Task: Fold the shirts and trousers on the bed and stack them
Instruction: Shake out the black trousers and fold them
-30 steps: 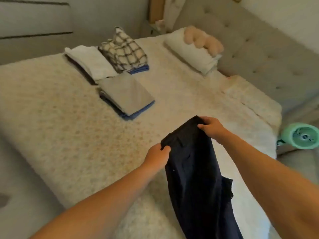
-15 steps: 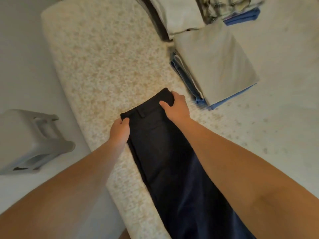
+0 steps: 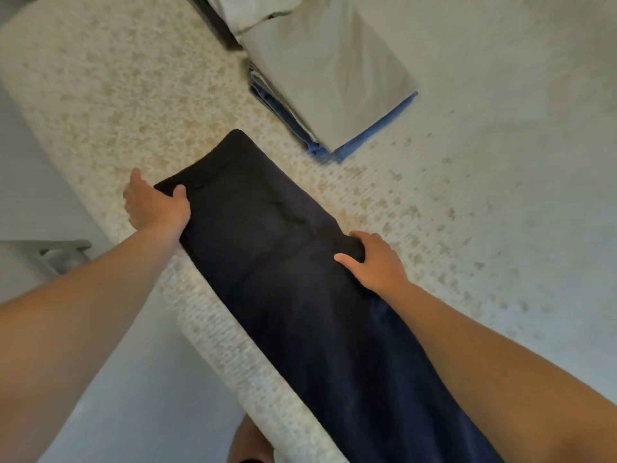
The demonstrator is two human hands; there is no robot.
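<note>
At the bottom edge, a knee point(image 3: 248, 444), probably, pokes out beside the bed point(image 3: 100, 105), though too little of it shows to be sure. The dark trousers point(image 3: 300, 295) lie in a long strip along the bed's near edge, running from the lower right corner up to the waistband at the centre. The right hand point(image 3: 375, 260) sits on the trousers' right edge about midway up, thumb on top and fingers curled down over the cloth, gripping a bunched fold. Further up, the left hand point(image 3: 155, 205) holds the waistband's left corner at the mattress edge, thumb pressed on top of the cloth and fingers tucked out of sight beneath. On the floor to the left, part of a grey stool point(image 3: 56, 252) shows. Beyond the trousers, near but apart, a folded stack point(image 3: 327, 68) sits with a grey piece on top and blue layers under it. A second stack point(image 3: 253, 11), pale on top, touches it at the top edge.
</note>
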